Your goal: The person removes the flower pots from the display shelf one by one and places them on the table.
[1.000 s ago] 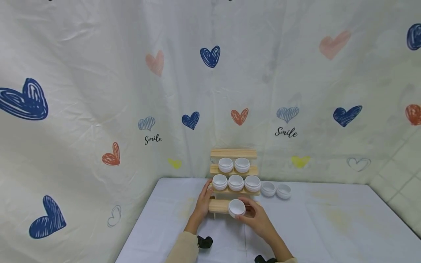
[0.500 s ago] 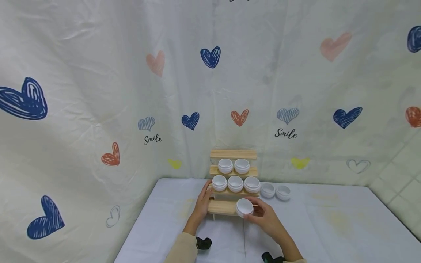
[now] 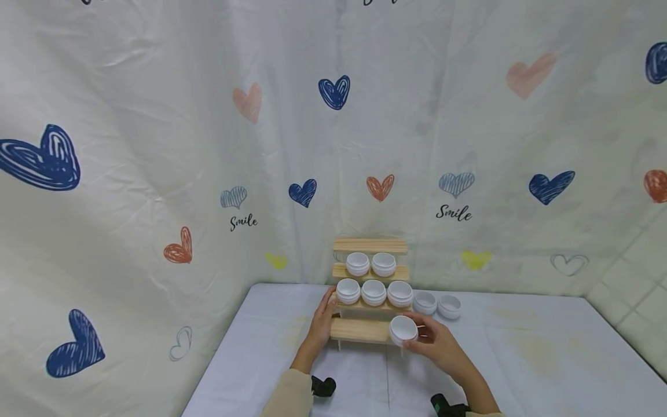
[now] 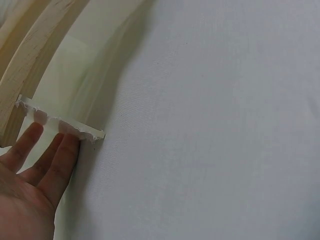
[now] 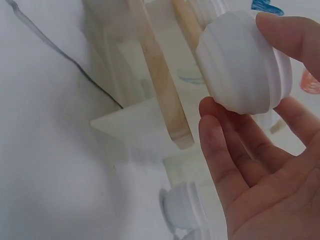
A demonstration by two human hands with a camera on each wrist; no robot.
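The white jar (image 3: 403, 329) sits at the right end of the lowest step of the wooden stepped rack (image 3: 359, 330), its open mouth facing the viewer and showing nothing inside. The right hand (image 3: 435, 344) pinches this jar between thumb and curled fingers; the right wrist view shows the fingertips (image 5: 280, 30) over its rim and the thumb under its ribbed side. The left hand (image 3: 321, 322) lies flat against the left end of the rack, fingers straight and loosely together, the fingertips (image 4: 60, 155) touching the rack's white foot (image 4: 62, 125) just above the tablecloth (image 4: 215, 125). On the step above stand three white jars (image 3: 373, 291) side by side, touching or nearly so, mouths forward and apparently empty. The next step up carries two more jars (image 3: 370, 263), and the top step (image 3: 370, 245) is bare wood. The rack stands at the far edge of the tabletop, near the middle, against the heart-printed curtain (image 3: 156, 145). Two further jars (image 3: 436, 304) rest on the cloth just beside the rack's right end, close together.
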